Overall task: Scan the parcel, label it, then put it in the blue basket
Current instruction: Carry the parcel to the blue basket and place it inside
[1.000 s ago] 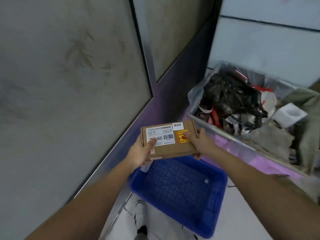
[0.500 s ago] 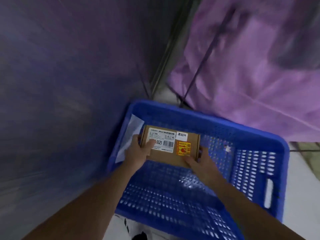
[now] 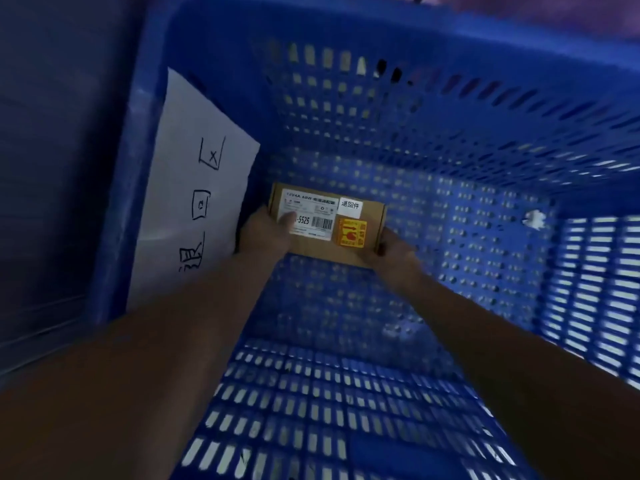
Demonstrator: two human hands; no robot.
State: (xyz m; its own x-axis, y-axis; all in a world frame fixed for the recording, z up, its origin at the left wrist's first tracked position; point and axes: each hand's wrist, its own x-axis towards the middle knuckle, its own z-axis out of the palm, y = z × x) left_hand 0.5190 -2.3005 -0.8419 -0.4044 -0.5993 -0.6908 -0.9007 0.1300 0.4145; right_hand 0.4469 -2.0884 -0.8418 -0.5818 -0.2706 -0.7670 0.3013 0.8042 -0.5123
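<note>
The parcel (image 3: 372,220) is a small flat brown cardboard box with a white shipping label, a small white sticker and a yellow-red warning sticker on top. It sits deep inside the blue basket (image 3: 433,109), low near the perforated bottom at the far left. My left hand (image 3: 265,233) grips its left end with the thumb on the white label. My right hand (image 3: 393,252) holds its near right corner. Whether the parcel rests on the bottom I cannot tell.
A white paper sheet (image 3: 194,188) with handwritten characters leans against the basket's left inner wall, right beside my left hand. A dark wall panel (image 3: 52,168) stands left of the basket. A small white scrap (image 3: 534,218) sticks to the basket's floor at right.
Both hands have carried the parcel from above the basket down into it, toward the far-left bottom. The view has dropped close over the basket.
</note>
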